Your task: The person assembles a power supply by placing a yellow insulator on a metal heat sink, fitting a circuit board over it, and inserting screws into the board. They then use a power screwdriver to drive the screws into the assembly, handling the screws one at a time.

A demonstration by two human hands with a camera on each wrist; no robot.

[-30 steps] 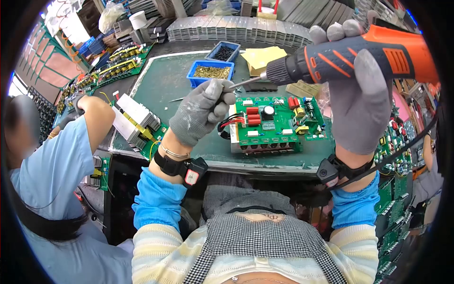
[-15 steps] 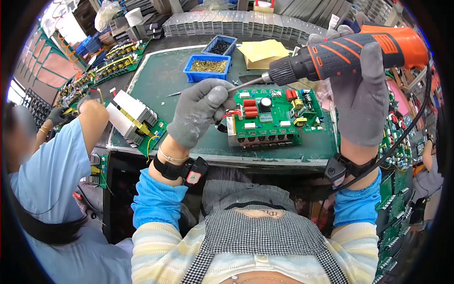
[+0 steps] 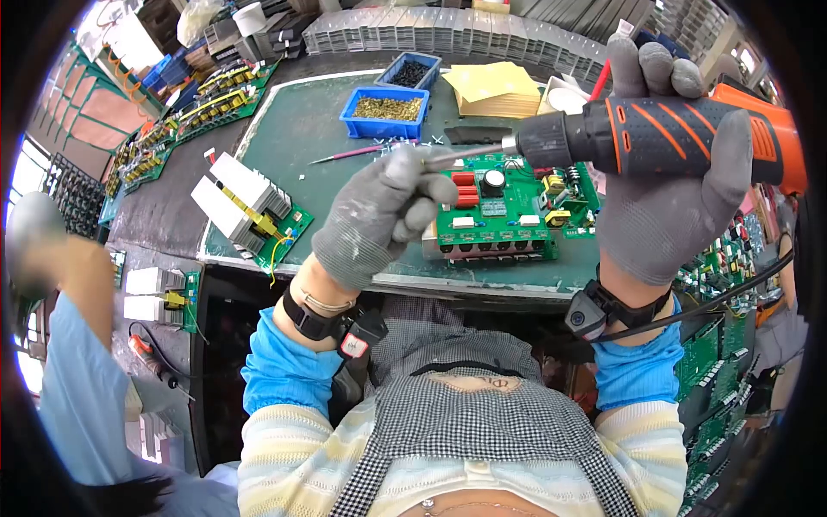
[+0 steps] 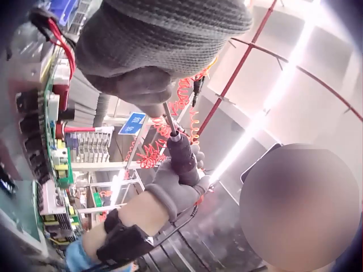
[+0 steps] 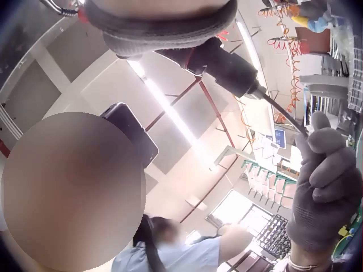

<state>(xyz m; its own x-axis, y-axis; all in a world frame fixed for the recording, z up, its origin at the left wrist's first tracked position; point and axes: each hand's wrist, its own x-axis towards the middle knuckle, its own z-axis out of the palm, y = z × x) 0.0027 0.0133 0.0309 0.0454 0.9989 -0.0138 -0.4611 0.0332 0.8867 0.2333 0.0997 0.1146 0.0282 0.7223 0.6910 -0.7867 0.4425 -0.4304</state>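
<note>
Left of the pinch, a board with pale heat sinks (image 3: 245, 196) lies well apart from it; the gloved left hand (image 3: 383, 211) has thumb and forefinger closed on the far end of the bit (image 3: 472, 153), its other fingers curled; whether a screw sits inside that pinch cannot be told. Beyond the pinch stands a blue tray (image 3: 383, 131) of small brass-coloured pieces; below and to the right of it lies a green circuit board (image 3: 512, 205), its left end partly hidden by the hand. Right of the pinch, the bit runs into the power screwdriver (image 3: 663, 133), held roughly level above the board's far side; the right hand (image 3: 668, 215) grasps its body, thumb over the near side; the cord (image 3: 719, 299) passes below that grasp, across the wrist.

The likeliest trouble is a snagged glove, should the motor run while the fingers touch the bit; any small piece in the pinch could drop among the board's components if the fingertips parted early; a pull on the cord, or a tired right wrist, could dip the bit onto those components.
</note>
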